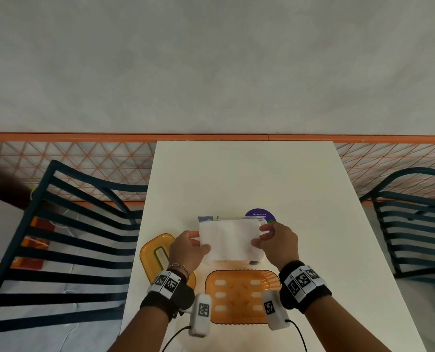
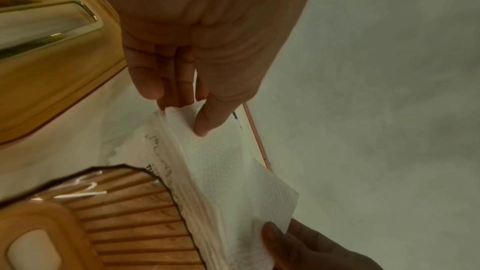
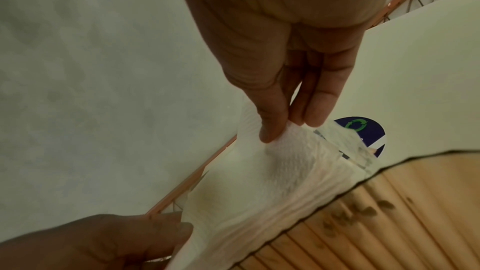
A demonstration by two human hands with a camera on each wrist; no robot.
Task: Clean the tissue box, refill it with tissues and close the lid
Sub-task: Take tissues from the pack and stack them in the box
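Tabletop [image 1: 249,179]: white and long, and it carried everything in play, with dark slatted chairs to either side.
Tissue box [image 1: 239,295]: the amber, ribbed box sat open at the near edge, between the two wrists, its long axis running left to right. By its look it was rigid plastic, light and smooth-walled, best taken by the rim or the short ends.
Lid [image 1: 158,252]: amber too, it lay flat on the tabletop just left of the box, apart from it, its slot showing. The long axis ran roughly away from the person.
Tissues [image 1: 229,241]: there they were, a white stack held up just beyond the box's far rim, long axis left to right, broad face towards the head camera. Soft, light and floppy by the look of them; the embossed sheets sagged between the grips, so the two short ends seemed the right places to hold, with gentle pressure, since thin paper would tear or fan out.
Wrapper [image 2: 155,151]: clear printed plastic still hung under the stack, likely slippery.
Left hand [image 1: 188,248]: thumb and fingers pinched the stack's left end.
Right hand [image 1: 277,243]: thumb and fingers pinched the right end.
Sticker [image 1: 260,215]: a round purple one, half hidden behind the stack.
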